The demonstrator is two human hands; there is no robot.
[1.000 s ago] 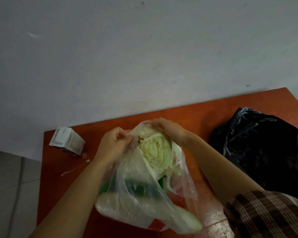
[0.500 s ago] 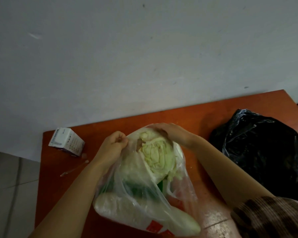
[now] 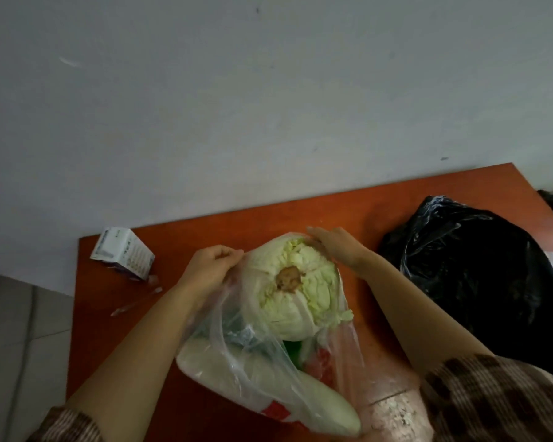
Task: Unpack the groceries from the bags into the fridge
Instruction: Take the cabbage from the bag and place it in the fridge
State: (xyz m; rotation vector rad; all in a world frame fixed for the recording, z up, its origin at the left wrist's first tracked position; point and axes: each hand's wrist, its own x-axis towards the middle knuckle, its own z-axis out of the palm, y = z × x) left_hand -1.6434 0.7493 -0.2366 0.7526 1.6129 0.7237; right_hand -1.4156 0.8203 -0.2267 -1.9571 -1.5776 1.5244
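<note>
One cabbage (image 3: 296,291) sits between left hand (image 3: 209,271) pinching bag (image 3: 237,355) and flat-fingered right hand (image 3: 339,250).

A single head-worn camera looks forward and steeply down onto the counter (image 3: 268,218) from the person's side; it sits close above the cabbage (image 3: 300,301), low in the middle of the view; nearer than the cabbage, the clear bag (image 3: 237,362) reaches almost to the bottom edge; beyond the cabbage the wall (image 3: 268,106) fills the upper half; left of it floor (image 3: 20,330) shows past the counter; right of it the black bag (image 3: 476,282) runs off the frame.
</note>
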